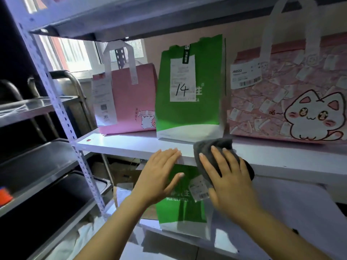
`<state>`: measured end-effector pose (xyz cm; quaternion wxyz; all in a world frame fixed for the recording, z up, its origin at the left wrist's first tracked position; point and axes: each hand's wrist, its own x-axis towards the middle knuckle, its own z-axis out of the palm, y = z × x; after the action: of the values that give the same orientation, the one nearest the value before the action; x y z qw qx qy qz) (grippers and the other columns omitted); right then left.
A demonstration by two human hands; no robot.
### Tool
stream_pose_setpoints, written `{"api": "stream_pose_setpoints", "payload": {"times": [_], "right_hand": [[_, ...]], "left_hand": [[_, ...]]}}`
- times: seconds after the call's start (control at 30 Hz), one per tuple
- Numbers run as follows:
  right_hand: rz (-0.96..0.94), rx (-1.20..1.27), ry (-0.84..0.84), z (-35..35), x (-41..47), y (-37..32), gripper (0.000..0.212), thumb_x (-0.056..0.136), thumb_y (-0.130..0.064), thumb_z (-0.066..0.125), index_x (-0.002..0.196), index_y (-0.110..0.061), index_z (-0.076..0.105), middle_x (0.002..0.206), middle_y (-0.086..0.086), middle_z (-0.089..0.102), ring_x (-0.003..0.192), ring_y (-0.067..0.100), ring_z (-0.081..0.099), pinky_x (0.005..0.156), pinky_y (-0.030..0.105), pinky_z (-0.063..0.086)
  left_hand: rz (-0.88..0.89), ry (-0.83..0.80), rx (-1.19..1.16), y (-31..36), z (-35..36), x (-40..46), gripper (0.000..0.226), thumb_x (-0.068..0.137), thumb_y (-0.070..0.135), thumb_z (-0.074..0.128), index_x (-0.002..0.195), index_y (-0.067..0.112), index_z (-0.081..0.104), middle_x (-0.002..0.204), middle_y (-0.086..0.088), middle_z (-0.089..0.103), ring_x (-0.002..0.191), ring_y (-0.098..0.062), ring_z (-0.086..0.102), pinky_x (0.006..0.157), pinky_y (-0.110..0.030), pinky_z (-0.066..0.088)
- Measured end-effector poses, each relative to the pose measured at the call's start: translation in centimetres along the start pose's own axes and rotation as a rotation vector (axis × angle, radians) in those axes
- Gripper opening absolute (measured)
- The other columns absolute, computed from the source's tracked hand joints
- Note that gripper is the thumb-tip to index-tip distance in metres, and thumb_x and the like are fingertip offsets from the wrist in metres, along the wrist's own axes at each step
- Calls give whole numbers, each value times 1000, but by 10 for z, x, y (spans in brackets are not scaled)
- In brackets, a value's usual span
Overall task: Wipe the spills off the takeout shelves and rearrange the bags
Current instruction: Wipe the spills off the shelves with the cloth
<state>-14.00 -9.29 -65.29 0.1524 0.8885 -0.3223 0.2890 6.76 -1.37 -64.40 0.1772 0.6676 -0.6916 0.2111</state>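
A white shelf (120,143) carries three takeout bags: a plain pink bag (131,102) at the left, a green paper bag marked 14 (189,113) in the middle, and a pink cat-print bag (285,102) at the right. A small red spot (88,140) marks the shelf's left end. My right hand (229,177) presses a dark grey cloth (208,149) flat over the shelf's front edge, just below the green bag. My left hand (159,175) rests with its fingers spread on the same edge, beside the cloth. A second green bag (180,207) stands on the shelf below, partly hidden by my hands.
A perforated white upright (62,113) frames the shelf's left side. Left of it stands a steel rack with trays (37,147) and an orange object (4,196). Another shelf board (131,17) hangs close overhead. A window (71,51) is behind the pink bag.
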Motion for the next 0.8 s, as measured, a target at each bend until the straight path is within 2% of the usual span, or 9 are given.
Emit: {"api": "stream_pose_setpoints", "payload": {"times": [0.13,0.27,0.37,0.43,0.53,0.6,0.67,0.7,0.8], "right_hand": [[-42,3,-88,8,27,-37,94,57,-35,74,143,-22,37,147,13,38,129,38,36,100,55,31],[-71,23,-126,16,50,-69,93,56,-33,73,142,-21,39,144,13,42,126,37,41,99,55,39],[-106,24,-152,21,66,-88,91,58,-34,72,142,-21,38,143,14,43,125,37,43,99,53,39],[-135,23,-175,23,78,-104,88,59,-34,71,140,-20,41,140,14,47,121,37,49,95,52,44],[-156,37,-231,26,100,-132,80,65,-36,60,141,-22,39,142,14,46,122,37,50,95,51,45],[-195,65,-275,28,117,-154,77,76,-37,51,147,-27,25,152,12,30,133,37,37,106,50,32],[-241,137,-315,32,138,-173,72,89,-37,39,150,-32,1,159,6,2,144,32,8,116,45,10],[-259,164,-341,33,148,-182,70,92,-38,36,149,-33,-4,159,3,-6,145,28,0,116,42,4],[-307,209,-397,38,181,-208,67,94,-35,35,149,-32,-3,159,1,-9,145,23,-2,118,37,4]], "left_hand": [[-62,-15,57,-55,-8,-19,57,95,47,39,138,11,44,142,-7,48,130,-21,43,113,-39,28],[-130,23,108,-106,-17,-36,55,94,47,41,136,12,46,140,-7,49,129,-22,44,112,-38,25],[-104,56,113,-136,-23,-47,54,94,44,43,136,11,48,139,-7,50,129,-22,44,108,-35,29],[-97,63,124,-152,-26,-55,54,94,45,44,136,11,48,140,-6,49,129,-21,43,108,-35,29],[-91,38,188,-180,-27,-67,58,93,47,43,138,11,45,143,-6,47,131,-20,41,111,-37,26],[-107,20,246,-200,-28,-74,61,93,49,40,140,10,43,144,-8,45,132,-22,42,112,-41,24],[-181,35,286,-219,-28,-81,65,93,50,37,140,6,42,144,-12,45,132,-25,42,111,-45,24],[-231,45,295,-228,-28,-85,67,93,51,36,140,4,41,144,-14,44,133,-27,41,111,-46,24],[-322,68,302,-251,-27,-101,71,91,52,35,140,0,39,145,-17,42,134,-30,38,111,-46,23]]}}
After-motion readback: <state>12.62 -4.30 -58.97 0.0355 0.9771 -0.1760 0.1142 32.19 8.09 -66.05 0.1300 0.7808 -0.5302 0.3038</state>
